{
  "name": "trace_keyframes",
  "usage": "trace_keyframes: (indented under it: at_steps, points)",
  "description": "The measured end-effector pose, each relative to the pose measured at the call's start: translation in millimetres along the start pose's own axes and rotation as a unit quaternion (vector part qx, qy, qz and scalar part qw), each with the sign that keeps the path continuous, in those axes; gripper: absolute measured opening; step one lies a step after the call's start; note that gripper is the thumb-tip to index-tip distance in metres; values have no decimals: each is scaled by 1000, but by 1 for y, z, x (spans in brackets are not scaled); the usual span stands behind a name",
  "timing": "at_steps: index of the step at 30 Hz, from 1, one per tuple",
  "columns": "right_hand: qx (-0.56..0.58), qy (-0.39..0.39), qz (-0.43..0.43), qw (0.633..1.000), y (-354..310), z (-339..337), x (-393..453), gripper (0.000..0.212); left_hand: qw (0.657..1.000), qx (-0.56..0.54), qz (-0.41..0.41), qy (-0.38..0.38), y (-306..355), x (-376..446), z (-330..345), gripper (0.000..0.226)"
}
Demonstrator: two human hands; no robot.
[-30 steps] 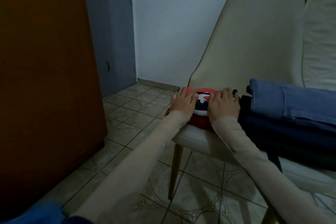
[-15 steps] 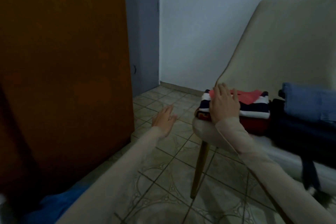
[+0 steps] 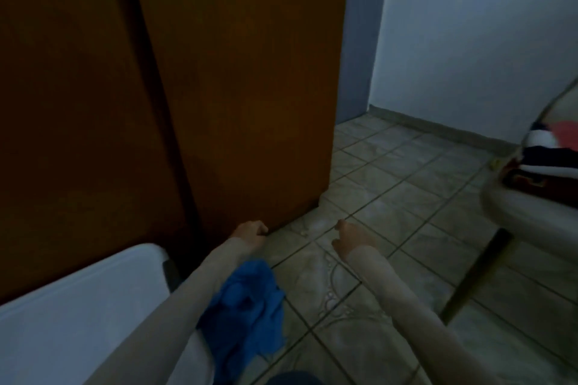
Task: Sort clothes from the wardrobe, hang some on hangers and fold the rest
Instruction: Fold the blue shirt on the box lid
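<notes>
Fingers on both hands hang loosely curled and grasp nothing: the left hand point(image 3: 250, 233) sits low in the middle of the frame, right at the bottom edge of the brown wardrobe door point(image 3: 244, 87), though whether it touches the wood cannot be told; the right hand point(image 3: 350, 239) hovers over the tiled floor point(image 3: 406, 197) just to its right, the two well apart from each other. A crumpled blue garment point(image 3: 247, 306) lies under the left forearm in the lower middle, draped against a white surface point(image 3: 78, 316) that fills the lower left corner. The wardrobe door takes up the whole upper left and ends in a vertical edge near the centre, where the floor opens out toward the pale wall point(image 3: 469, 40) in the upper right. At the right edge a beige chair point(image 3: 528, 212) juts in, its dark leg point(image 3: 478, 272) slanting down across the tiles, and on its seat rests a stack of folded clothes point(image 3: 550, 159), striped dark and white with red on top. Open floor lies between the hands and the chair; the picture is dim and blurred.
</notes>
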State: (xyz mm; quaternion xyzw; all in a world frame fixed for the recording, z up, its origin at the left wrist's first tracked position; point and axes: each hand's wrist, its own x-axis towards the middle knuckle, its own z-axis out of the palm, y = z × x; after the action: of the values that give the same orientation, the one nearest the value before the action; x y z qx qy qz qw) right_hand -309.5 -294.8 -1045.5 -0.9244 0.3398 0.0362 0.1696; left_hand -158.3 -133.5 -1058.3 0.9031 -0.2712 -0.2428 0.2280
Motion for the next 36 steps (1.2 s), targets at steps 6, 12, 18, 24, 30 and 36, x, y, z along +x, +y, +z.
trace_keyframes:
  at_steps: [6, 12, 18, 24, 30, 36]
  points:
    - [15, -159, -4, 987, -43, 94, 20, 41, 989, 93, -68, -96, -58, 27, 24, 33]
    - [101, -244, 62, 962, -59, 168, 37, 45, 973, 123, -63, -187, -79, 39, 53, 37]
    - [246, -240, 152, 927, -53, 217, 51, 26, 972, 119, -70, -189, -90, 46, 61, 36]
    - [247, -167, 104, 949, -64, 207, 49, 28, 972, 111, -61, -197, -88, 42, 55, 36]
    - [337, -54, -3, 940, -73, 136, 51, 11, 992, 38, -47, -113, -79, 31, 40, 36]
    - [408, -11, -191, 893, -86, 44, 33, 22, 997, -61, 39, 33, -38, 5, 1, 74]
